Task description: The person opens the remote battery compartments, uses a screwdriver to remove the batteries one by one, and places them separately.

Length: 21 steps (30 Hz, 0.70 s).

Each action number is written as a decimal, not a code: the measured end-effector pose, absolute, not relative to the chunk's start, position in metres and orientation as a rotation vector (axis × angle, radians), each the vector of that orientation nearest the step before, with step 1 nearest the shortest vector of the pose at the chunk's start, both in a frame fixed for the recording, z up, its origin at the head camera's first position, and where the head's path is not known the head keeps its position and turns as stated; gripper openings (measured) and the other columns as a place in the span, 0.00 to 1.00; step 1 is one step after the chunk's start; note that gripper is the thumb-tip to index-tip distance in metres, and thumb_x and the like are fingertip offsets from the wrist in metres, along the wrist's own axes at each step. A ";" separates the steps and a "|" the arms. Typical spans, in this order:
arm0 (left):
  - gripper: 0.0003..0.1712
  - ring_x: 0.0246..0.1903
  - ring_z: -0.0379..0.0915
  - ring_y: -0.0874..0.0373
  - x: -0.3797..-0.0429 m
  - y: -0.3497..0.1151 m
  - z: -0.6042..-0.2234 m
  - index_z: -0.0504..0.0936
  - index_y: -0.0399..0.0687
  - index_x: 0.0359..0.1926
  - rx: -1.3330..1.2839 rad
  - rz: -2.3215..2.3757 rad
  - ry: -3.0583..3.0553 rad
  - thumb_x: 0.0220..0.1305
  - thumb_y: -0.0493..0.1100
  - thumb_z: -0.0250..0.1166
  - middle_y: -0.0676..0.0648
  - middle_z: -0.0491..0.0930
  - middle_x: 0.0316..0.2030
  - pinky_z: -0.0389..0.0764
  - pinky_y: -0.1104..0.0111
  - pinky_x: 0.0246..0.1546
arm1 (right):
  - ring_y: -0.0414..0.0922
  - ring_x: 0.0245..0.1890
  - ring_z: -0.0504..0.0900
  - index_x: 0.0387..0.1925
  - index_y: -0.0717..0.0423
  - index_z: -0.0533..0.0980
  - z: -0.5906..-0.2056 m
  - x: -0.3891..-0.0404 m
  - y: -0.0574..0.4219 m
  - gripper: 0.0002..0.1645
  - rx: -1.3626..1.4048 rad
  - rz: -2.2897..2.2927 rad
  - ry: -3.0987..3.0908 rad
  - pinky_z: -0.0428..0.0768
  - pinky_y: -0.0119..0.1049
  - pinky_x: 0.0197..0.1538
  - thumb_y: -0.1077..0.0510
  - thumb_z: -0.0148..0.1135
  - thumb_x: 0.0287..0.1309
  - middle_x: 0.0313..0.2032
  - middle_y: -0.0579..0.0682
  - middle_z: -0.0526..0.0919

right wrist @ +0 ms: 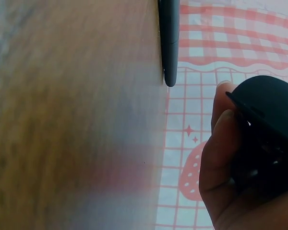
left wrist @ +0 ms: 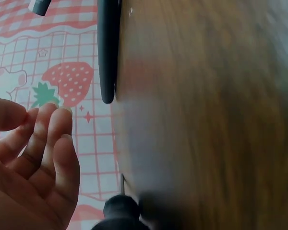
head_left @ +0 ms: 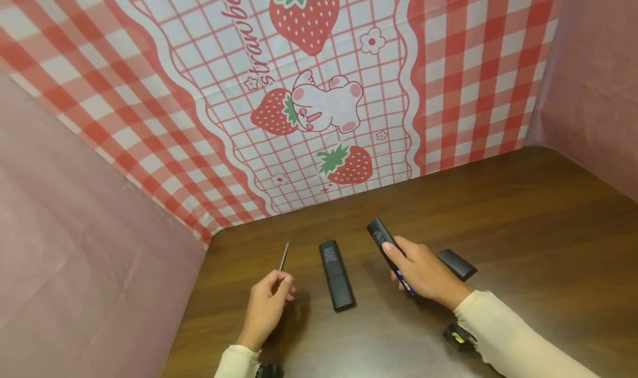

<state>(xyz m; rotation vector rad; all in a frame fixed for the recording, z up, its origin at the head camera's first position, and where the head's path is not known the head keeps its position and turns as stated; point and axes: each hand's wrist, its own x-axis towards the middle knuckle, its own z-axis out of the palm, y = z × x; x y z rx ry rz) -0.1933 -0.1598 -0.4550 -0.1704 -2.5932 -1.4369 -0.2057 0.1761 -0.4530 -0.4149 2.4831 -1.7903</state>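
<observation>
My right hand (head_left: 423, 270) grips a black remote control (head_left: 380, 232), back side up, thumb on its printed label. Something blue shows in the lower part of this remote, where the back stands uncovered. In the right wrist view its dark end (right wrist: 269, 103) juts past my fingers. Over the table at left, my left hand (head_left: 266, 306) has loosely bent fingers with nothing between them. Beneath it lies a screwdriver, its thin metal shaft (head_left: 284, 256) pointing away and its black handle (left wrist: 121, 207) visible in the left wrist view.
Between the hands a second black remote control (head_left: 337, 275) lies back up, its cover seam showing. A loose black battery cover (head_left: 457, 264) rests on the wooden table (head_left: 538, 228) beyond my right wrist. Strawberry-print cloth (head_left: 319, 106) hangs at the back, pink cloth at both sides.
</observation>
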 end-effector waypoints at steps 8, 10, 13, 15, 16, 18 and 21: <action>0.07 0.23 0.78 0.56 -0.196 -0.168 -0.451 0.83 0.39 0.37 -0.079 -1.359 -2.619 0.71 0.37 0.60 0.47 0.82 0.26 0.80 0.67 0.28 | 0.48 0.17 0.80 0.42 0.60 0.72 -0.454 -0.206 0.177 0.27 -0.445 -1.781 2.503 0.80 0.43 0.21 0.39 0.44 0.76 0.21 0.51 0.79; 0.07 0.22 0.76 0.56 -0.197 -0.172 -0.450 0.83 0.39 0.36 -0.042 -1.332 -2.631 0.70 0.38 0.61 0.46 0.81 0.26 0.79 0.67 0.26 | 0.48 0.17 0.80 0.42 0.60 0.72 -0.454 -0.206 0.177 0.27 -0.448 -1.777 2.508 0.79 0.43 0.21 0.39 0.43 0.77 0.21 0.51 0.79; 0.08 0.23 0.75 0.57 -0.198 -0.178 -0.448 0.84 0.40 0.35 0.001 -1.239 -2.665 0.70 0.38 0.62 0.47 0.82 0.25 0.76 0.67 0.27 | 0.48 0.17 0.80 0.41 0.60 0.72 -0.454 -0.206 0.177 0.27 -0.451 -1.775 2.514 0.79 0.43 0.20 0.39 0.43 0.77 0.20 0.51 0.79; 0.07 0.25 0.75 0.58 -0.199 -0.183 -0.448 0.84 0.41 0.34 0.018 -1.147 -2.697 0.69 0.39 0.62 0.49 0.82 0.25 0.75 0.66 0.29 | 0.48 0.17 0.80 0.40 0.60 0.72 -0.454 -0.206 0.178 0.27 -0.451 -1.772 2.518 0.79 0.42 0.20 0.39 0.43 0.77 0.20 0.51 0.79; 0.07 0.26 0.74 0.58 -0.199 -0.185 -0.448 0.85 0.43 0.34 0.028 -1.100 -2.717 0.69 0.39 0.62 0.50 0.82 0.25 0.74 0.66 0.30 | 0.48 0.17 0.80 0.40 0.59 0.72 -0.454 -0.206 0.178 0.27 -0.452 -1.771 2.517 0.79 0.42 0.21 0.39 0.43 0.76 0.20 0.51 0.79; 0.07 0.27 0.73 0.59 -0.199 -0.188 -0.448 0.85 0.46 0.33 0.050 -1.011 -2.756 0.68 0.40 0.63 0.53 0.81 0.24 0.71 0.65 0.31 | 0.48 0.17 0.80 0.40 0.59 0.71 -0.454 -0.206 0.178 0.28 -0.458 -1.768 2.512 0.79 0.42 0.21 0.38 0.43 0.76 0.21 0.52 0.79; 0.07 0.25 0.70 0.59 -0.200 -0.192 -0.449 0.85 0.49 0.33 0.058 -0.926 -2.816 0.68 0.42 0.64 0.55 0.79 0.24 0.70 0.63 0.30 | 0.48 0.17 0.80 0.41 0.60 0.71 -0.454 -0.206 0.179 0.28 -0.457 -1.768 2.504 0.80 0.42 0.21 0.38 0.43 0.76 0.21 0.53 0.80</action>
